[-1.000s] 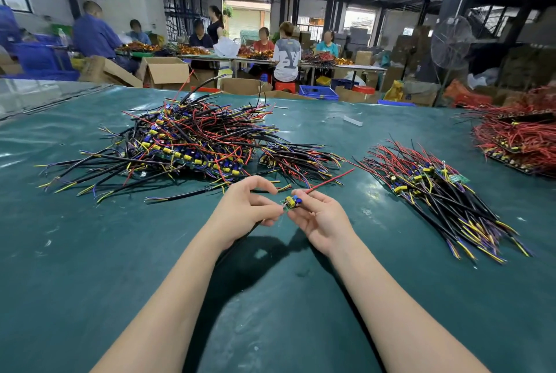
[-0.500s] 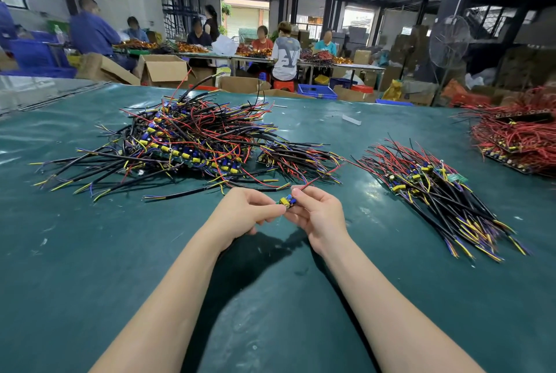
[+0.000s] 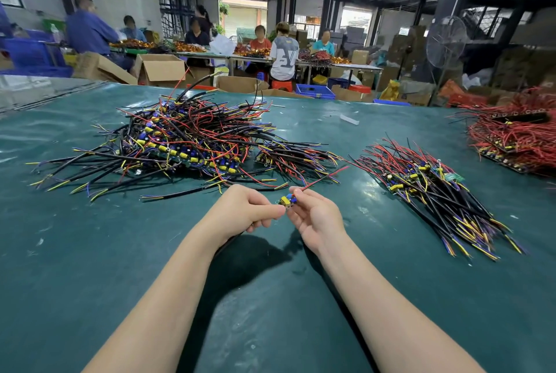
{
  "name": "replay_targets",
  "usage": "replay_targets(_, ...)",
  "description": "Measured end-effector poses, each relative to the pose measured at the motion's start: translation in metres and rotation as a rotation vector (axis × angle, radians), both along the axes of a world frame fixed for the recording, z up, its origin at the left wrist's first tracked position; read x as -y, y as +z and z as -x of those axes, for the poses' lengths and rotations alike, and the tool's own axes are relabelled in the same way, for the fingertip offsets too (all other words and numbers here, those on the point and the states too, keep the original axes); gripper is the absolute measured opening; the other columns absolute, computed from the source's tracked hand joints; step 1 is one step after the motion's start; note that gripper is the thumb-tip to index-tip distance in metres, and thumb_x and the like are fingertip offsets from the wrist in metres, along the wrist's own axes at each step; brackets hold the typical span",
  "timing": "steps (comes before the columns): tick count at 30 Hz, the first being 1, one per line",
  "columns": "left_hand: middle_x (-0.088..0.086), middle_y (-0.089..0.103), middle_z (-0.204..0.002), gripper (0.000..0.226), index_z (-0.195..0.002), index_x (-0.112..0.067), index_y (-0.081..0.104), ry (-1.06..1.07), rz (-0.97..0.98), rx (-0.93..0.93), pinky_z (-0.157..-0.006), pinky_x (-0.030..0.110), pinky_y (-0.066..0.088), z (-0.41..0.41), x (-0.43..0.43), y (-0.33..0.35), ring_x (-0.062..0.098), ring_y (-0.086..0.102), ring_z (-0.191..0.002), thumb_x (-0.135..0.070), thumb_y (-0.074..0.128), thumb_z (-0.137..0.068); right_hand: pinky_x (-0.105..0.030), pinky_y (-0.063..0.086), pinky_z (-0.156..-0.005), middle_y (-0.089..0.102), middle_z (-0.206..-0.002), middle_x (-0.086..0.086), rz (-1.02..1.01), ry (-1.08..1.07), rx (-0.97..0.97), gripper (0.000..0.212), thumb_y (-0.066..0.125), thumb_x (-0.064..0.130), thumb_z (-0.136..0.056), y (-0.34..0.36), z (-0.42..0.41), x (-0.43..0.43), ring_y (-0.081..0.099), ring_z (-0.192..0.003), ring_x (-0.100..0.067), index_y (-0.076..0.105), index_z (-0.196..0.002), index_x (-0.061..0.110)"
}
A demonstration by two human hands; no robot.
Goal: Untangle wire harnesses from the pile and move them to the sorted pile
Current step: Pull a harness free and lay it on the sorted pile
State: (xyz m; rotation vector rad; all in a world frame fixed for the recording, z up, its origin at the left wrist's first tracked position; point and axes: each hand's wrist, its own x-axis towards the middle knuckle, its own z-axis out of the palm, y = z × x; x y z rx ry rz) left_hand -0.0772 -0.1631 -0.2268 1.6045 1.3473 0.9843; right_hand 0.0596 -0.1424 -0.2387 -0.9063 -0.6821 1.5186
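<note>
A tangled pile of wire harnesses (image 3: pixel 186 144), black, red, yellow and blue, lies on the green table at the left centre. To the right lies the sorted pile (image 3: pixel 427 189), its wires lined up side by side. Between them, close to me, both hands hold one wire harness (image 3: pixel 287 200): a small board with yellow and blue parts and a red wire running up to the right. My left hand (image 3: pixel 249 210) pinches the board's left end with curled fingers. My right hand (image 3: pixel 316 216) pinches its right end.
A heap of mostly red harnesses (image 3: pixel 517 138) sits at the table's far right edge. Beyond the table (image 3: pixel 90 252) are open cardboard boxes (image 3: pixel 159 67), a blue crate (image 3: pixel 314 91), a standing fan (image 3: pixel 445 42) and several people seated at another bench.
Both hands stay together on the harness with only slight shifts. The red wire, dipped toward the pile half a second ago, again points up to the right.
</note>
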Motion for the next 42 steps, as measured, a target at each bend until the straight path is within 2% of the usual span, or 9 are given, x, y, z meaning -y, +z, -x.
replay_targets(8, -0.009, 0.037, -0.04, 0.031, -0.048, -0.029, 0.067, -0.09, 0.017, -0.15, -0.039, 0.012, 0.025, 0.001, 0.001, -0.005, 0.005, 0.029, -0.039, -0.036, 0.07, -0.077, -0.015, 0.052, -0.045, 0.06, -0.043, 0.004, -0.008, -0.164, -0.013, 0.022, 0.052, -0.011, -0.086, 0.002, -0.022, -0.009, 0.057, -0.038, -0.004, 0.059, -0.075, 0.006)
replay_targets(12, -0.009, 0.047, -0.038, 0.034, -0.043, -0.029, 0.064, -0.094, -0.051, -0.24, -0.042, 0.014, 0.026, -0.002, 0.001, -0.006, 0.004, 0.034, -0.039, -0.036, 0.072, -0.075, -0.016, 0.05, -0.042, 0.059, -0.042, 0.0, 0.017, -0.155, -0.068, 0.02, 0.05, -0.008, -0.088, 0.004, -0.026, -0.011, 0.057, -0.036, -0.007, 0.057, -0.072, 0.002)
replay_targets(15, -0.009, 0.048, -0.041, 0.033, -0.045, -0.031, 0.065, -0.147, -0.038, -0.24, -0.046, 0.017, 0.027, 0.001, 0.002, -0.005, 0.006, 0.036, -0.044, -0.032, 0.071, -0.078, -0.015, 0.048, -0.039, 0.058, -0.04, -0.001, 0.056, -0.152, -0.091, 0.023, 0.048, 0.0, -0.091, 0.004, -0.029, -0.013, 0.055, -0.034, -0.007, 0.057, -0.07, 0.001)
replay_targets(18, -0.008, 0.048, -0.045, 0.029, -0.052, -0.032, 0.067, -0.101, -0.046, -0.317, -0.046, 0.017, 0.027, 0.002, 0.001, -0.006, 0.008, 0.035, -0.047, -0.034, 0.067, -0.081, -0.015, 0.049, -0.041, 0.058, -0.047, -0.003, 0.053, -0.227, -0.103, 0.022, 0.05, -0.006, -0.089, 0.004, -0.036, -0.017, 0.056, -0.035, -0.005, 0.057, -0.071, 0.004)
replay_targets(21, -0.008, 0.039, -0.042, 0.024, -0.066, -0.027, 0.067, -0.026, -0.07, -0.389, -0.039, 0.014, 0.025, -0.001, 0.0, -0.007, 0.006, 0.033, -0.037, -0.027, 0.057, -0.088, -0.016, 0.052, -0.044, 0.053, -0.064, -0.007, 0.029, -0.28, -0.122, 0.025, 0.047, -0.01, -0.089, 0.004, -0.041, -0.018, 0.056, -0.036, -0.005, 0.055, -0.072, 0.007)
replay_targets(24, -0.008, 0.039, -0.046, 0.028, -0.065, -0.025, 0.06, 0.031, -0.111, -0.419, -0.039, 0.013, 0.029, -0.003, 0.0, -0.007, 0.002, 0.039, -0.034, -0.02, 0.049, -0.09, -0.018, 0.051, -0.042, 0.052, -0.068, -0.01, -0.015, -0.324, -0.126, 0.026, 0.043, -0.008, -0.092, 0.004, -0.044, -0.02, 0.058, -0.037, -0.008, 0.047, -0.075, 0.011)
replay_targets(31, -0.007, 0.038, -0.037, 0.047, -0.045, -0.024, 0.047, -0.026, -0.217, -0.475, -0.046, 0.018, 0.03, -0.002, 0.002, -0.013, 0.008, 0.036, -0.041, -0.044, 0.058, -0.086, -0.019, 0.048, -0.037, 0.054, -0.035, 0.003, -0.003, -0.429, -0.079, 0.029, 0.039, 0.004, -0.097, 0.002, -0.054, -0.028, 0.056, -0.043, -0.015, 0.047, -0.07, 0.009)
replay_targets(36, -0.005, 0.035, -0.034, 0.05, -0.035, -0.025, 0.051, -0.093, -0.191, -0.423, -0.041, 0.018, 0.024, -0.003, 0.003, -0.014, 0.01, 0.029, -0.037, -0.04, 0.068, -0.079, -0.01, 0.036, -0.033, 0.055, -0.037, 0.006, 0.023, -0.417, -0.065, 0.029, 0.04, 0.007, -0.094, 0.0, -0.059, -0.03, 0.049, -0.031, -0.004, 0.052, -0.067, 0.011)
replay_targets(42, -0.008, 0.04, -0.038, 0.042, -0.042, -0.028, 0.061, -0.239, -0.025, -0.376, -0.045, 0.02, 0.024, -0.002, 0.007, -0.011, 0.009, 0.031, -0.043, -0.04, 0.065, -0.082, -0.007, 0.016, -0.032, 0.045, -0.031, 0.002, 0.037, -0.476, -0.106, 0.029, 0.04, 0.005, -0.086, -0.002, -0.061, -0.032, 0.027, -0.023, -0.005, 0.046, -0.058, 0.007)
